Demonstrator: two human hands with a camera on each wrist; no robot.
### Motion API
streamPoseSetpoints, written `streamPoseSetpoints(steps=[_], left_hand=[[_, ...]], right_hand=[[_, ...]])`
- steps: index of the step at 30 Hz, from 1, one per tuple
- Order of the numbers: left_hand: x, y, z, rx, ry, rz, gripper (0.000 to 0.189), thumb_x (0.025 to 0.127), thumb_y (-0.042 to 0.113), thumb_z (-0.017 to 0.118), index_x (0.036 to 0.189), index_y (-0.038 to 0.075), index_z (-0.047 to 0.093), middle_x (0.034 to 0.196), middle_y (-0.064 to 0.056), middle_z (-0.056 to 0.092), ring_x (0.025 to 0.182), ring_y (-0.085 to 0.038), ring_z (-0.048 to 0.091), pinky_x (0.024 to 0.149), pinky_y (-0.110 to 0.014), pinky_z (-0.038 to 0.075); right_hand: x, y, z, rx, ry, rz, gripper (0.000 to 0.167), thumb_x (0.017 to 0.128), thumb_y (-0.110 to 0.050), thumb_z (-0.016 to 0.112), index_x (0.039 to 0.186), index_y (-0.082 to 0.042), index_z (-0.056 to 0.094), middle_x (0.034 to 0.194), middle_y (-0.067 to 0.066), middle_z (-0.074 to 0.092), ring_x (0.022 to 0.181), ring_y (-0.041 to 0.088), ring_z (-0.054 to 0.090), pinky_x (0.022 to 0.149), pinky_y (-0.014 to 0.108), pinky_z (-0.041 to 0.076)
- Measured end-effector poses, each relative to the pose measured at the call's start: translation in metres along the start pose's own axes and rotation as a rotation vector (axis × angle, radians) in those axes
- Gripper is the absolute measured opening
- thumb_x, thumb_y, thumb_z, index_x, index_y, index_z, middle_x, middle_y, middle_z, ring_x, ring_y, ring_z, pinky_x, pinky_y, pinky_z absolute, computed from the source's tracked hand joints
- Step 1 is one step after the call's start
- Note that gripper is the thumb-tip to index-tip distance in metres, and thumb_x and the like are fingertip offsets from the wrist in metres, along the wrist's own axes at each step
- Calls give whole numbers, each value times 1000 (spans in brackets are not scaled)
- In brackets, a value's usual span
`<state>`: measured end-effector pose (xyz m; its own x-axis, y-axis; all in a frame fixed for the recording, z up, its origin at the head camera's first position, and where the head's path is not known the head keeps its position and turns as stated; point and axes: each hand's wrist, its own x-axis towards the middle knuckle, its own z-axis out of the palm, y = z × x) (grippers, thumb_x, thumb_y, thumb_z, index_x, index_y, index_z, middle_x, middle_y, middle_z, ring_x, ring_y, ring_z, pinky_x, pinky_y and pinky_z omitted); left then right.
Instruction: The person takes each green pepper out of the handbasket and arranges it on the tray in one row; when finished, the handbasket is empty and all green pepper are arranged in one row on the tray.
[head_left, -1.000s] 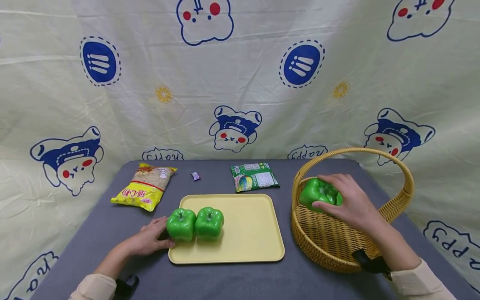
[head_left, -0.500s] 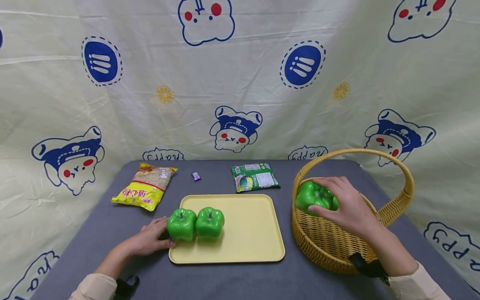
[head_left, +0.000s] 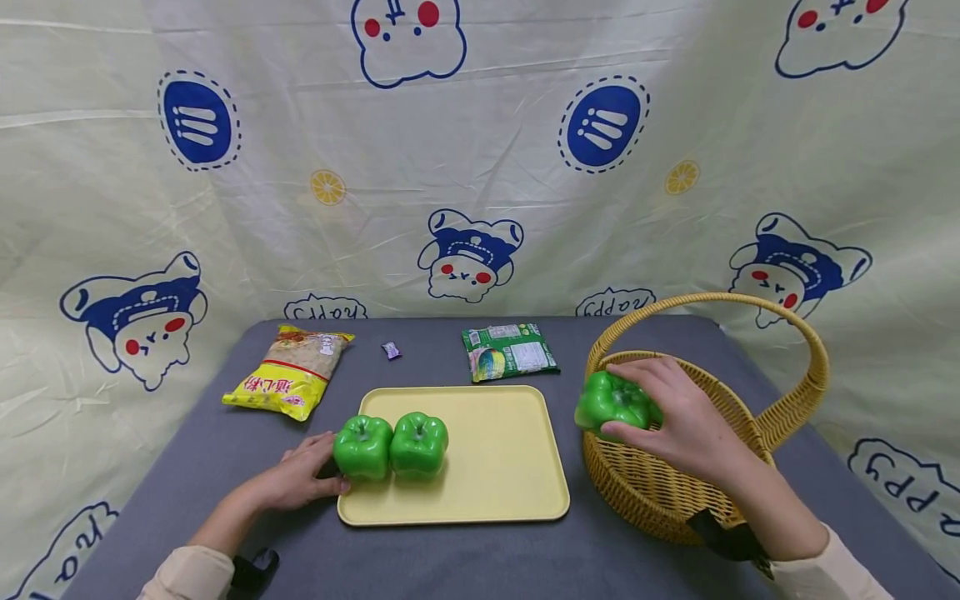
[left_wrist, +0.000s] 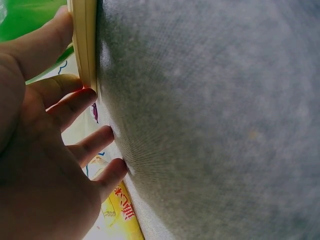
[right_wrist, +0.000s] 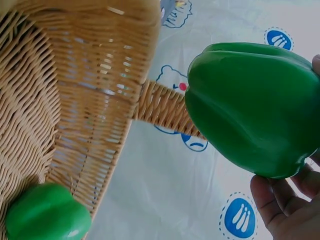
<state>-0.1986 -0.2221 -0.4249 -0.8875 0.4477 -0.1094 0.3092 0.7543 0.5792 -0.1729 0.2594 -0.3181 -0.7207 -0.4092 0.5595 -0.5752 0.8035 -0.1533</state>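
My right hand (head_left: 686,417) holds a green bell pepper (head_left: 613,404) over the left rim of a wicker basket (head_left: 637,512). In the right wrist view the fingers reach around the held pepper's far end. Another green bell pepper (right_wrist: 47,212) lies inside the basket in that view. Two more green bell peppers, a left one (head_left: 363,448) and a right one (head_left: 419,446), sit side by side on a yellow tray (head_left: 502,467). At the tray's left edge rests my left hand (head_left: 296,477). Its thumb touches the rim, its fingers spread along the edge onto the table.
A yellow snack bag (head_left: 292,372) lies at the back left, beside a tiny purple packet (head_left: 392,351). Behind the tray is a green packet (head_left: 510,353). The basket's tall handle (head_left: 813,367) arches above its right side. A patterned cloth hangs behind the table.
My right hand has moved left with the bell pepper, from over the inside of the basket to its left rim. The left hand and the tray have stayed put.
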Motion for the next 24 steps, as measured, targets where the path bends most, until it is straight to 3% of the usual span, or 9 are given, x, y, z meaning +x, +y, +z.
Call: streamPoseSetpoints(steps=[9, 24], left_hand=[[0, 2, -2, -12, -13, -18, 77, 84, 40, 68, 141, -2, 37, 145, -25, 38, 135, -53, 23, 95, -77, 19], [1, 1, -1, -6, -14, -23, 78, 83, 40, 68, 141, -3, 37, 145, -26, 37, 135, -53, 23, 96, -77, 18]], right_hand=[[5, -9, 12, 15, 1, -60, 67, 66, -32, 85, 124, -11, 59, 114, 1, 61, 103, 12, 48, 73, 32, 47], [16, -25, 41, 100, -29, -139, 67, 69, -36, 83, 125, -11, 58, 116, 2, 62, 104, 15, 52, 78, 36, 51]])
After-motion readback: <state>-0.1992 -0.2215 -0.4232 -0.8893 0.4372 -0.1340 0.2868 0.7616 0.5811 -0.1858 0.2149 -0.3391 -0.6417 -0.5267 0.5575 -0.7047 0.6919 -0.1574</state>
